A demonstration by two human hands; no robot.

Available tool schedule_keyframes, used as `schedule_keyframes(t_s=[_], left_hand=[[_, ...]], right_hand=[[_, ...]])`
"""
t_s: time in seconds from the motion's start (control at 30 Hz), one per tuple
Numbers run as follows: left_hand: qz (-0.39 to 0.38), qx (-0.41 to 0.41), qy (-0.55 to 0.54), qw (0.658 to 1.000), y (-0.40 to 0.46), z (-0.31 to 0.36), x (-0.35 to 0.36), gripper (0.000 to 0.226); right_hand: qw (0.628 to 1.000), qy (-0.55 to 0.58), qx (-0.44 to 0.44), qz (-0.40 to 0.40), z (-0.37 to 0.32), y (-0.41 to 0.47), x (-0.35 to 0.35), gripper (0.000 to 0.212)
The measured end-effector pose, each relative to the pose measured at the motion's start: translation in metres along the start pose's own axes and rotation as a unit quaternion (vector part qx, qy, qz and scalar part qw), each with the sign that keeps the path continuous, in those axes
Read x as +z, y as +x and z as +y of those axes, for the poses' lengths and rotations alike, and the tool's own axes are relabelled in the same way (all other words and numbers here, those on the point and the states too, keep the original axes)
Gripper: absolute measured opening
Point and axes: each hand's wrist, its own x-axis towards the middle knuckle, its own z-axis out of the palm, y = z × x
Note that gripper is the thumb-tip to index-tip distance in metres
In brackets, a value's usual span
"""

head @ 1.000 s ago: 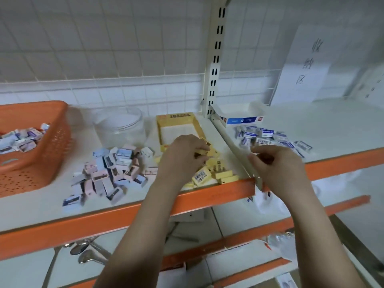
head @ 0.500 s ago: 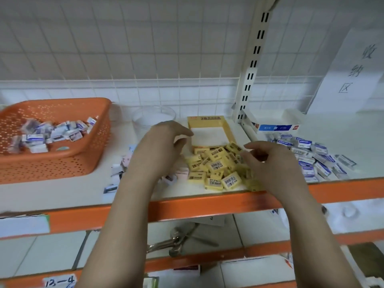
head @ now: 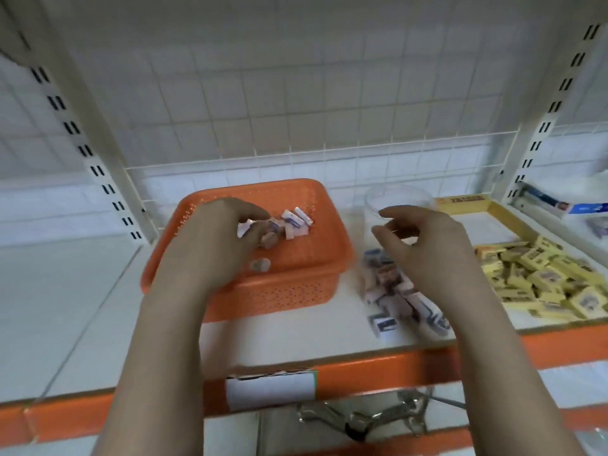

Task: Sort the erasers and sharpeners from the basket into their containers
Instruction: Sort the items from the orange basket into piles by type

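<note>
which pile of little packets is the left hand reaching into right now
The small pile inside the orange basket: the left hand is over those packets. The blue-and-white pile and the yellow pile lie loose on the shelf.

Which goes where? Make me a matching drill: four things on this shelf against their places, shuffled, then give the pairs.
Things:
1. basket
2. clear tub
3. yellow erasers
4. left hand

Places:
A. far right of the shelf, in a loose pile
B. behind the right hand
C. over the basket, fingers down among the small packets
D. left of the pastel packet pile

Pairs: 1-D, 2-B, 3-A, 4-C
</note>
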Motion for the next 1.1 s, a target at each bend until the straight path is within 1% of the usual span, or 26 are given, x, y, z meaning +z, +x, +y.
schedule_keyframes(t_s=[0.1,0.17,0.27,0.3,0.33,0.37,0.4,0.47,0.57,0.67,0.73,0.77,0.9,0.97,1.1], left_hand=[[0.009,-0.026,0.021,0.999,-0.004,-0.032,-0.018,0.021],[0.011,-0.040,0.029,0.999,-0.007,-0.046,-0.026,0.021],[0.027,-0.053,0.024,0.998,-0.013,-0.056,-0.032,0.020],[0.030,-0.059,0.020,0.998,-0.014,-0.058,-0.033,0.020],[0.030,-0.065,0.016,0.997,-0.015,-0.059,-0.033,0.021],[0.026,-0.069,0.015,0.997,-0.015,-0.060,-0.033,0.021],[0.019,-0.070,0.017,0.997,-0.014,-0.062,-0.032,0.021],[0.003,-0.068,0.022,0.997,-0.011,-0.064,-0.031,0.021],[-0.009,-0.062,0.028,0.998,-0.006,-0.067,-0.031,0.023],[-0.021,-0.057,0.026,0.998,-0.004,-0.070,-0.030,0.024],[-0.021,-0.057,0.018,0.998,-0.003,-0.073,-0.030,0.024],[-0.021,-0.057,0.015,0.998,-0.002,-0.074,-0.029,0.024],[-0.025,-0.048,0.009,0.998,0.002,-0.080,-0.027,0.024],[-0.025,-0.042,0.008,0.999,0.005,-0.081,-0.026,0.024],[-0.046,-0.022,0.017,0.999,0.017,-0.082,-0.025,0.023]], right_hand=[[0.996,-0.053,-0.058,-0.052,-0.039,0.020,0.025,0.027],[0.982,-0.110,-0.109,-0.109,-0.060,0.041,0.042,0.030],[0.940,-0.221,-0.145,-0.214,-0.073,0.084,0.076,0.034],[0.924,-0.262,-0.149,-0.235,-0.074,0.099,0.087,0.030],[0.907,-0.307,-0.143,-0.251,-0.073,0.112,0.099,0.021],[0.888,-0.355,-0.139,-0.258,-0.072,0.121,0.109,0.013],[0.872,-0.395,-0.129,-0.258,-0.070,0.128,0.119,0.017],[0.850,-0.439,-0.117,-0.264,-0.063,0.139,0.134,0.029],[0.842,-0.454,-0.104,-0.272,-0.055,0.147,0.150,0.026],[0.824,-0.481,-0.104,-0.280,-0.055,0.148,0.156,0.014],[0.824,-0.477,-0.107,-0.285,-0.055,0.148,0.160,0.004],[0.826,-0.473,-0.106,-0.289,-0.053,0.148,0.161,0.004],[0.831,-0.469,-0.100,-0.283,-0.050,0.149,0.160,0.015],[0.834,-0.474,-0.104,-0.265,-0.050,0.148,0.157,0.015],[0.861,-0.447,-0.087,-0.227,-0.049,0.148,0.155,0.013]])
